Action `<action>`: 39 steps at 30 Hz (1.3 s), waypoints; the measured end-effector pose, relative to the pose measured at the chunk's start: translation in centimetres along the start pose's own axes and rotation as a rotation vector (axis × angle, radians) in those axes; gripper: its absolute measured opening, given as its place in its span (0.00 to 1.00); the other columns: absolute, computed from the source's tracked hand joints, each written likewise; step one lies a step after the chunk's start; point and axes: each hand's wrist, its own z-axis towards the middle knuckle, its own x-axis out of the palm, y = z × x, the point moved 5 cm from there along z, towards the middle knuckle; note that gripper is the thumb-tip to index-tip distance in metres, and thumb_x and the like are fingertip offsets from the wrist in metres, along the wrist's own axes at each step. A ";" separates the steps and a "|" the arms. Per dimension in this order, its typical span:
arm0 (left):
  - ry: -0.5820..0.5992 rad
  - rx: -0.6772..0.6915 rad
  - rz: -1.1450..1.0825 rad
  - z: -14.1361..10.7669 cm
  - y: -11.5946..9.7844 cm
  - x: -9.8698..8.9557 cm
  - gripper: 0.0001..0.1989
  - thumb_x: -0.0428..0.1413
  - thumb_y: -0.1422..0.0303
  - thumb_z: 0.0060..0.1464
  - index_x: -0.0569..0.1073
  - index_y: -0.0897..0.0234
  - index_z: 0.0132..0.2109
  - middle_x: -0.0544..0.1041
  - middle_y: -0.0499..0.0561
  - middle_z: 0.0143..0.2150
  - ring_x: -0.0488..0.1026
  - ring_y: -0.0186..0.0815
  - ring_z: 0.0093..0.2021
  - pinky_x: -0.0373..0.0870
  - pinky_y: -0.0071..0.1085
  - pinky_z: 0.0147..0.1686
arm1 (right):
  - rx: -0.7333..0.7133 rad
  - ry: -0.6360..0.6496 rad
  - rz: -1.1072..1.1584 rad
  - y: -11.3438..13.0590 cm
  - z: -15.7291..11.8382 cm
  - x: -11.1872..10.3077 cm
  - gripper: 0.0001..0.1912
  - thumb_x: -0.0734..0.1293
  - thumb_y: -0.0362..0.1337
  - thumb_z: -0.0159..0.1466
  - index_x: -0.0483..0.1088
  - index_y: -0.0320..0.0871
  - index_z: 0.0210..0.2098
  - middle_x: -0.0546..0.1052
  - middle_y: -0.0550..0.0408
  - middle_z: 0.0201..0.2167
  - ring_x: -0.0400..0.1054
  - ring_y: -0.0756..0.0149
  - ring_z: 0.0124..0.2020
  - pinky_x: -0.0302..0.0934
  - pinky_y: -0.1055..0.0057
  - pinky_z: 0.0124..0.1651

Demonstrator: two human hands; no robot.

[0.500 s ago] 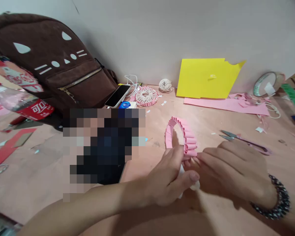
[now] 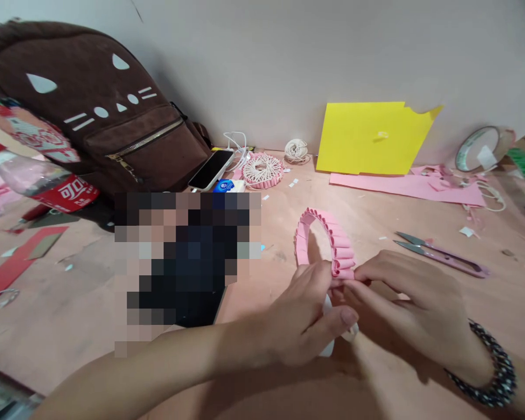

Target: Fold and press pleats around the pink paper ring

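A ring of pink pleated paper [image 2: 343,244] stands on edge in front of me, its outer side a row of small rolled folds. My left hand [image 2: 304,318] is closed around its near lower part. The same hand also has a white object [image 2: 328,345] in its palm, with a small pale tip poking out past the thumb; most of it is hidden, perhaps a glue bottle. At the ring's near right edge, my right hand [image 2: 420,306] pinches the pink paper between thumb and fingers. Just beyond the right hand lie thread snips [image 2: 446,256] with open blades.
Behind are a string-wound pink ring [image 2: 263,171], a ball of cord [image 2: 296,150], a phone [image 2: 210,170], yellow card [image 2: 374,140], pink paper strips [image 2: 402,188] and a tape roll [image 2: 476,150]. A brown backpack [image 2: 91,87] and cola bottle [image 2: 76,192] stand left, beside a pixelated dark area.
My right hand has shifted slightly down and turned, its fingers now more bent at the ring's edge, uncovering more of the snips. My left hand keeps its hold; the view has moved a little.
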 end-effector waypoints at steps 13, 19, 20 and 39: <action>-0.176 0.011 0.062 0.5 -0.2 -0.8 0.20 0.38 0.60 0.66 0.68 0.66 0.35 0.71 0.54 0.33 0.69 0.38 0.37 0.66 0.35 0.41 | 0.105 0.010 -0.056 0.0 -0.6 0.5 0.05 0.65 0.40 0.64 0.69 0.46 0.33 0.74 0.60 0.23 0.66 0.71 0.22 0.57 0.74 0.23; -0.094 0.117 0.338 -1.1 -2.0 -2.9 0.26 0.44 0.58 0.64 0.58 0.69 0.63 0.55 0.64 0.67 0.48 0.46 0.68 0.50 0.47 0.64 | 0.253 -0.021 0.009 -1.3 -0.7 0.7 0.07 0.67 0.41 0.62 0.69 0.46 0.29 0.69 0.62 0.19 0.60 0.73 0.18 0.53 0.75 0.20; -0.103 0.120 0.429 -2.0 -2.0 -3.8 0.26 0.45 0.58 0.63 0.57 0.68 0.63 0.56 0.63 0.67 0.48 0.47 0.68 0.50 0.47 0.64 | 0.272 -0.018 0.020 -1.5 -0.8 0.7 0.07 0.67 0.41 0.62 0.69 0.46 0.29 0.70 0.62 0.19 0.61 0.72 0.18 0.53 0.75 0.20; -0.375 -0.283 1.078 -16.2 5.5 -12.7 0.28 0.36 0.49 0.61 0.77 0.51 0.51 0.55 0.50 0.67 0.49 0.58 0.65 0.41 0.61 0.62 | 0.267 0.005 -0.006 -2.3 -1.4 1.2 0.06 0.65 0.42 0.62 0.69 0.49 0.30 0.69 0.61 0.20 0.58 0.68 0.18 0.52 0.70 0.20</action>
